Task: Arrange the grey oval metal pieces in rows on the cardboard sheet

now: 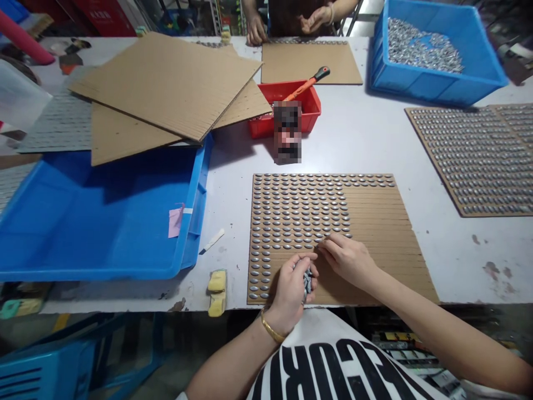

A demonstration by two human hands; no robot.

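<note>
A cardboard sheet [383, 239] with ruled grooves lies in front of me. Rows of small silver oval metal pieces [295, 205] stand on it along the left, across the top and toward the middle. My left hand [289, 286], a gold bangle at its wrist, curls around a handful of loose grey metal pieces [307, 282] over the sheet's lower part. My right hand [350, 258] has its fingertips pinched together at the end of a partly filled row. Whatever sits between those fingertips is too small and hidden to make out.
A large blue tray [183, 244] stands left under stacked cardboard sheets [166, 83]. A red bin [310, 111] holds an orange-handled tool [306, 86]. Upper right is a blue crate [437, 89] of metal pieces, near a filled sheet [478, 161]. Another person's hands [316, 21] work opposite.
</note>
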